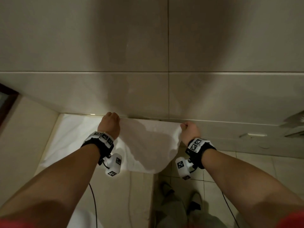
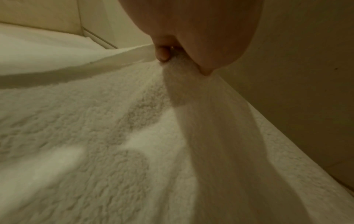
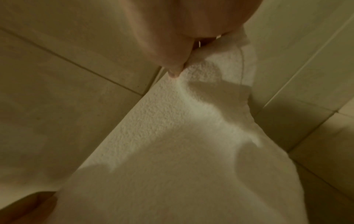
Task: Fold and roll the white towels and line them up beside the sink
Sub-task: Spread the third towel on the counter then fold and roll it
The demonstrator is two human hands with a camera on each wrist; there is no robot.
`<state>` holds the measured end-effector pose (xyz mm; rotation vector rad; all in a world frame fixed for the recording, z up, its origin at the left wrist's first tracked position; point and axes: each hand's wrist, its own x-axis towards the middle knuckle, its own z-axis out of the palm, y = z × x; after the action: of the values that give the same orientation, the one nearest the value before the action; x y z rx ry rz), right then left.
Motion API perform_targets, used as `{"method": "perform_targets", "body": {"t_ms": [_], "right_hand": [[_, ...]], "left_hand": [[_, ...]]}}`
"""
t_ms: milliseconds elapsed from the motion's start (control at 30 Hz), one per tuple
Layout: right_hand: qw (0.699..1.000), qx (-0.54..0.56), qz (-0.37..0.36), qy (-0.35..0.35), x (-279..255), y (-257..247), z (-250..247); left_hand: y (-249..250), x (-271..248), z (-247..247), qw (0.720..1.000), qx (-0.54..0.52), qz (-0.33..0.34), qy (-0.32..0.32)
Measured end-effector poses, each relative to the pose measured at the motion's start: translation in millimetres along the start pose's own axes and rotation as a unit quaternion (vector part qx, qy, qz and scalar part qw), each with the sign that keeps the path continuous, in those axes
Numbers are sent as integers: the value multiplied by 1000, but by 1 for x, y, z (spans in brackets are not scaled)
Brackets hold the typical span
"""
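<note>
From the head view: one white towel [image 1: 148,142] in play, two hands on it. The left hand [image 1: 109,124] pinches the towel's far edge right at the back of the countertop [image 1: 115,195], against the tiled wall [image 1: 115,46]. The right hand [image 1: 190,132] grips the other far corner — that corner hangs past the countertop's right edge, over the floor tiles [image 1: 246,162]. The towel's left part lies flat on the countertop, reaching toward the left side wall; its near edge runs across the countertop well short of the front. Open counter lies nearer the person.

Left wrist view: thumb and fingers [image 2: 162,53] nip a bunched ridge of the towel [image 2: 95,136] — a tight hold, the cloth fanning out below the grip, the wall just beside it on the right. One flat fold edge shows at left.

Right wrist view: the right hand [image 3: 172,37] clamps the towel [image 3: 172,136] corner between thumb and fingers, the cloth draping down from the grip, wall tiles close behind.
</note>
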<state>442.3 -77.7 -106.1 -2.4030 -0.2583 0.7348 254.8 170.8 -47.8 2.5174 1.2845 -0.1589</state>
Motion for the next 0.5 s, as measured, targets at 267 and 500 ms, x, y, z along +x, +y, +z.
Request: {"method": "perform_targets", "body": {"t_ms": [267,500], "right_hand": [[996,60,71,-18,10,-2,13],[993,78,84,-6,14,-1,20]], "left_hand": [[-2,9,11,1000,11,0,-8],[-3,12,14,1000,7,3,5]]}}
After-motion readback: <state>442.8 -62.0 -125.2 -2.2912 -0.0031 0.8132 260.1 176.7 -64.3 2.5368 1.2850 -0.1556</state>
